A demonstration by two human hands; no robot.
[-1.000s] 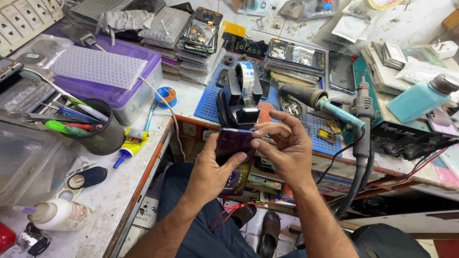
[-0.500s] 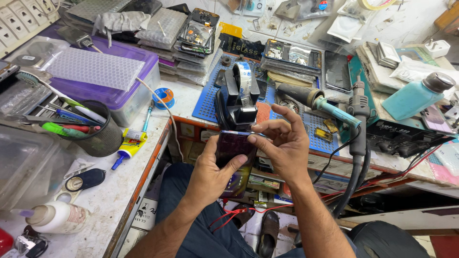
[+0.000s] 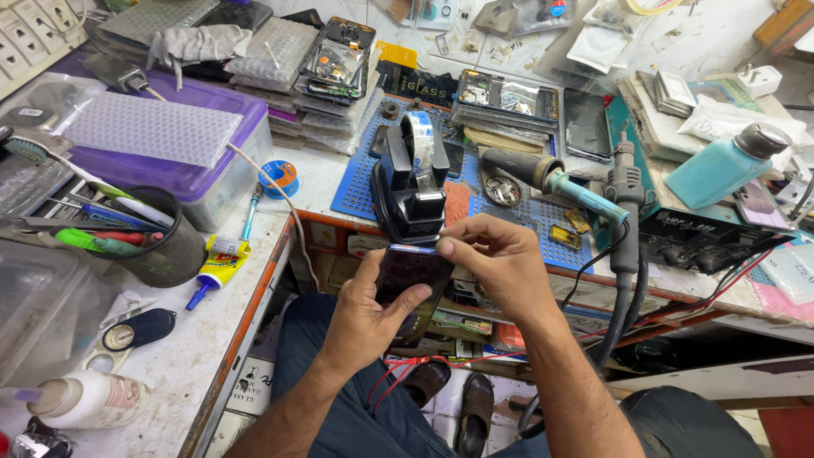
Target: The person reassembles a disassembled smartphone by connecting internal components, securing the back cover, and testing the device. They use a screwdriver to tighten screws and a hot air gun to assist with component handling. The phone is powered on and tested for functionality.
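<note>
A dark smartphone (image 3: 412, 273) with a glossy purple-tinted screen is held over my lap, in front of the bench edge. My left hand (image 3: 366, 315) cradles it from below, thumb lying across the lower part of the screen. My right hand (image 3: 500, 265) pinches the phone's top right edge with fingertips on the rim. Just behind the phone a black tape dispenser (image 3: 413, 182) with a white tape roll stands on a blue work mat (image 3: 519, 212).
A hot-air tool with teal handle (image 3: 555, 179), a soldering handle (image 3: 626, 191), a teal pump bottle (image 3: 722, 165), stacked phone parts (image 3: 337, 59), a purple-lidded box (image 3: 182, 161), a black pen cup (image 3: 161, 246), a yellow glue tube (image 3: 219, 267) and a white bottle (image 3: 80, 399) crowd the bench.
My right fingers have slid along the top edge of the phone and now grip its corner. The phone sits slightly lower and more upright in my left hand.
</note>
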